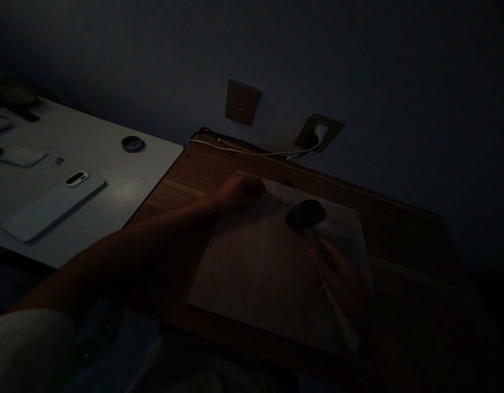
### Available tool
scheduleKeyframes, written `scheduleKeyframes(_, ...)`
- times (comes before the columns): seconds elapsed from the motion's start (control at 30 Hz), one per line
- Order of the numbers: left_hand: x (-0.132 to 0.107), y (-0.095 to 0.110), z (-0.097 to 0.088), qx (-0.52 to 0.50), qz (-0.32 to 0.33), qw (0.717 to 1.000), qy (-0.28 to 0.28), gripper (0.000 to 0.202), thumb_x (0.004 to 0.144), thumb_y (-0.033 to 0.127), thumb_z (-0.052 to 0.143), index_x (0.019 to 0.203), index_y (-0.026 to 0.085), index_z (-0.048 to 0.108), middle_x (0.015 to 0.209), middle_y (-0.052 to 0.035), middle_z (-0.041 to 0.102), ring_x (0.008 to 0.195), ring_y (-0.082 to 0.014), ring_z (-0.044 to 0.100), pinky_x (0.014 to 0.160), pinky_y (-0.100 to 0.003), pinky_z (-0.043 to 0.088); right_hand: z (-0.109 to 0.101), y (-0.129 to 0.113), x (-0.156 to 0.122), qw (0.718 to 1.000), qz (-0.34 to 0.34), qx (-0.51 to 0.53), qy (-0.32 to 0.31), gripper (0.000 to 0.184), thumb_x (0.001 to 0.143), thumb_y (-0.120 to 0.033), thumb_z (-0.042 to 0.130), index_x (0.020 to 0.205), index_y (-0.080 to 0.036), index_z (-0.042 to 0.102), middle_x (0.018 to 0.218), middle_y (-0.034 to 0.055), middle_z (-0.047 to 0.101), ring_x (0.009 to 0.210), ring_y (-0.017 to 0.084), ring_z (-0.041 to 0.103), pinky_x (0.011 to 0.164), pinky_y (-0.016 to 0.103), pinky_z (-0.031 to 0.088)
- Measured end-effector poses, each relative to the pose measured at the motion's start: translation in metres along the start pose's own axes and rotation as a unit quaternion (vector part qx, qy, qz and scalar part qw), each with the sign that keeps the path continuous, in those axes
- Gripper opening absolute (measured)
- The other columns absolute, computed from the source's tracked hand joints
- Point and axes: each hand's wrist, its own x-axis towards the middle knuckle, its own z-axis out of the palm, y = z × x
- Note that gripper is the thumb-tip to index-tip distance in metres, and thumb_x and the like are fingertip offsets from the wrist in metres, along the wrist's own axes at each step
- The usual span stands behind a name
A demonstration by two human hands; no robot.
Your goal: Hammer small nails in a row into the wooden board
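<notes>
The light is very dim. My left hand (242, 192) rests at the far left edge of a flat, pale board (247, 262), its fingers curled together. Whatever they may pinch is too small and dark to make out. Just right of those fingertips, a row of tiny light bits (280, 199) lies on the board. My right hand (337, 273) is wrapped around the handle of a mallet (306, 214), whose rounded black head is over the board's far right part, apart from my left hand. Whether the head touches the board, I cannot tell.
The board lies on a brown wooden table (182, 180). A white table (112, 125) adjoins at left, bearing a phone (57, 207) and a round dark lid-like item (132, 143). A white cable (252, 153) runs along the wall to an outlet (319, 132).
</notes>
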Motion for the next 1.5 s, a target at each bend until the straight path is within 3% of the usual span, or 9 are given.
scheduleKeyframes(0.13, 0.000, 0.000, -0.002, -0.004, -0.001, 1.000, 0.000, 0.017, 0.085, 0.015, 0.069, 0.099, 0.016, 0.080, 0.098, -0.0078, 0.081, 0.089, -0.0174, 0.076, 0.080, -0.027, 0.056, 0.011, -0.018, 0.011, 1.000, -0.007, 0.021, -0.009, 0.080, 0.081, -0.066, 0.067, 0.141, -0.014, 0.061, 0.056, -0.0074, 0.052, 0.042, 0.013, 0.047, 0.040, 0.026, 0.036)
scheduleKeyframes(0.43, -0.001, 0.000, 0.000, -0.001, -0.048, 0.999, 0.011, 0.037, 0.084, 0.011, 0.067, 0.120, 0.013, 0.073, 0.088, -0.0048, 0.079, 0.077, -0.0146, 0.074, 0.070, -0.022, 0.051, 0.035, -0.045, 0.041, 0.993, -0.096, 0.040, -0.050, 0.050, 0.088, -0.059, 0.063, 0.119, -0.019, 0.064, 0.058, -0.0083, 0.053, 0.042, 0.011, 0.046, 0.039, 0.025, 0.036)
scheduleKeyframes(0.63, 0.000, 0.001, 0.000, -0.042, -0.038, 0.998, 0.029, 0.043, 0.083, 0.008, 0.065, 0.126, 0.012, 0.069, 0.092, -0.0063, 0.081, 0.079, -0.0156, 0.076, 0.071, -0.021, 0.052, 0.048, -0.047, 0.055, 0.991, -0.116, 0.031, -0.051, 0.039, 0.089, -0.054, 0.064, 0.110, -0.020, 0.067, 0.053, -0.0085, 0.052, 0.039, 0.012, 0.046, 0.037, 0.025, 0.035)
scheduleKeyframes(0.9, -0.001, 0.004, -0.001, -0.034, -0.045, 0.998, 0.020, 0.042, 0.084, 0.007, 0.064, 0.125, 0.013, 0.070, 0.098, -0.0074, 0.081, 0.086, -0.0169, 0.076, 0.078, -0.024, 0.054, 0.049, -0.045, 0.050, 0.992, -0.098, 0.069, -0.043, 0.041, 0.086, -0.054, 0.069, 0.112, -0.022, 0.068, 0.052, -0.0084, 0.053, 0.038, 0.012, 0.045, 0.036, 0.024, 0.034)
scheduleKeyframes(1.0, -0.002, 0.001, 0.001, -0.016, -0.051, 0.998, 0.015, 0.032, 0.086, 0.013, 0.065, 0.117, 0.014, 0.073, 0.097, -0.0063, 0.080, 0.085, -0.0164, 0.075, 0.076, -0.024, 0.054, 0.049, -0.038, 0.034, 0.985, -0.066, 0.155, -0.028, 0.045, 0.083, -0.058, 0.072, 0.110, -0.022, 0.067, 0.055, -0.0086, 0.055, 0.039, 0.010, 0.045, 0.037, 0.022, 0.032)
scheduleKeyframes(1.1, -0.003, -0.001, 0.001, 0.003, -0.047, 0.999, 0.004, 0.031, 0.085, 0.017, 0.067, 0.116, 0.015, 0.073, 0.100, -0.0064, 0.079, 0.089, -0.0172, 0.075, 0.079, -0.025, 0.054, 0.046, -0.020, 0.011, 0.964, -0.036, 0.256, 0.066, 0.047, 0.081, -0.060, 0.075, 0.109, -0.023, 0.067, 0.057, -0.0082, 0.056, 0.043, 0.010, 0.048, 0.039, 0.021, 0.035)
scheduleKeyframes(1.33, -0.003, 0.001, -0.002, 0.003, -0.052, 0.999, -0.012, 0.033, 0.087, 0.026, 0.069, 0.119, 0.016, 0.071, 0.096, -0.0052, 0.078, 0.085, -0.0164, 0.073, 0.077, -0.026, 0.054, 0.024, 0.024, -0.024, 0.942, 0.063, 0.272, 0.184, 0.040, 0.081, -0.059, 0.074, 0.074, -0.023, 0.062, 0.058, -0.0031, 0.060, 0.048, 0.012, 0.053, 0.044, 0.022, 0.043)
scheduleKeyframes(1.43, -0.004, 0.002, -0.004, 0.008, -0.061, 0.998, -0.010, 0.032, 0.090, 0.029, 0.066, 0.118, 0.016, 0.071, 0.093, -0.0048, 0.076, 0.082, -0.0163, 0.071, 0.075, -0.027, 0.054, 0.020, 0.032, -0.030, 0.946, 0.089, 0.234, 0.207, 0.041, 0.081, -0.064, 0.075, 0.081, -0.023, 0.070, 0.072, 0.0014, 0.070, 0.061, 0.017, 0.065, 0.051, 0.027, 0.052)
scheduleKeyframes(1.5, -0.004, 0.003, -0.005, 0.012, -0.063, 0.998, -0.010, 0.033, 0.090, 0.030, 0.065, 0.120, 0.016, 0.070, 0.096, -0.0060, 0.075, 0.085, -0.0174, 0.071, 0.078, -0.028, 0.055, 0.022, 0.036, -0.032, 0.955, 0.072, 0.210, 0.199, 0.046, 0.080, -0.067, 0.075, 0.097, -0.025, 0.075, 0.093, 0.0062, 0.078, 0.082, 0.025, 0.074, 0.064, 0.033, 0.060)
